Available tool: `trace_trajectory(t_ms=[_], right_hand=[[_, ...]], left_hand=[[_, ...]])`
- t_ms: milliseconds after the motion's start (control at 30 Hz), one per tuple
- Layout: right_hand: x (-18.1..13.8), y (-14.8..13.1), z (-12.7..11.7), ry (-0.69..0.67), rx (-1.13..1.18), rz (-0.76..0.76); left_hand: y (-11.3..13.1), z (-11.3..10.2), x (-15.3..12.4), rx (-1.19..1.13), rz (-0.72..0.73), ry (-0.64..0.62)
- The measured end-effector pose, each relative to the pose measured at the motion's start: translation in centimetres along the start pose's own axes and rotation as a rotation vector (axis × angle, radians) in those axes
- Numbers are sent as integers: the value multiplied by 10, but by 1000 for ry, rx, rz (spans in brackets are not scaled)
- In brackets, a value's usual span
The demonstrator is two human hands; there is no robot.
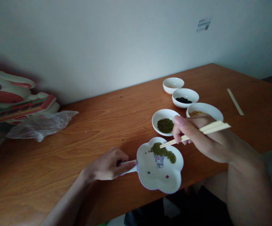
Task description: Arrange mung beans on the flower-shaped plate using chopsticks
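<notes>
My left hand is closed round the short handle of a white flower-shaped dish with a small cartoon print. A heap of green beans lies at the dish's far side. My right hand grips a pair of pale wooden chopsticks, and their tips touch the green beans in the dish. Just behind stands a small white bowl of green beans.
Three more white bowls stand behind on the wooden table: tan beans, black beans, and one nearly bare. A paper chopstick sleeve lies at right. A crumpled plastic bag and a painted toy sit at left.
</notes>
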State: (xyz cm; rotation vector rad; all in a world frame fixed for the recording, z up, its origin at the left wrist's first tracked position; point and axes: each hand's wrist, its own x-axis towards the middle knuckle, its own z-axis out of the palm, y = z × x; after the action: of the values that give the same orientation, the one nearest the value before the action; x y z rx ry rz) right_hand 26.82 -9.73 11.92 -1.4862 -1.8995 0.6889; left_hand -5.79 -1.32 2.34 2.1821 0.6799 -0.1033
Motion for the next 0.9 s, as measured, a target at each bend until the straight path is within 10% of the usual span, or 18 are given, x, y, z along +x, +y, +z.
trace_trajectory(t_ms=[333,900], right_hand=[[7,-12,8,-35,-84,-86],[-1,-7,16,-144,-44,-91]], left_hand=[[-23,6,16,-35,242,371],[-13,8,19,276,529,189]])
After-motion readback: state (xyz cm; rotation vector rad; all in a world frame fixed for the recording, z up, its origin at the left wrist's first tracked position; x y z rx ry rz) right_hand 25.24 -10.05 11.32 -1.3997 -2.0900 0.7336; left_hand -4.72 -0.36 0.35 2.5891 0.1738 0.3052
